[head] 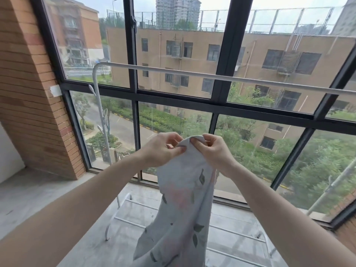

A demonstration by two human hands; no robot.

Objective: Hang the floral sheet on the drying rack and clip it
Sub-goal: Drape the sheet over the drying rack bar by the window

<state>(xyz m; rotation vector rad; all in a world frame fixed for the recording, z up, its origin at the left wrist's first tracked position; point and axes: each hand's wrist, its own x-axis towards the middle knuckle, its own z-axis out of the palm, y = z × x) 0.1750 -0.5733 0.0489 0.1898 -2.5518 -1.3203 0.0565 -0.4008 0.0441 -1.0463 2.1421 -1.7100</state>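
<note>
Both hands pinch the top edge of the floral sheet (185, 205): left hand (163, 149) and right hand (213, 149) sit close together, each grip closed on the cloth w/ thumb and fingers. Sheet hangs bunched, long axis roughly vertical, top end up at the hands, rest trailing down out of view. It's below the drying rack's top bar (212, 76), not on it, w/ the rack's lower rails (134, 222) behind the cloth near the floor (38, 191).

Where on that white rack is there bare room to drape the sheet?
The top rail shows bare along its whole visible run, from the bend above the left post to the right edge. The low rungs left of the floral sheet look free. The middle is crowded: both hands, left hand and right hand, pinch the sheet's top.
</note>
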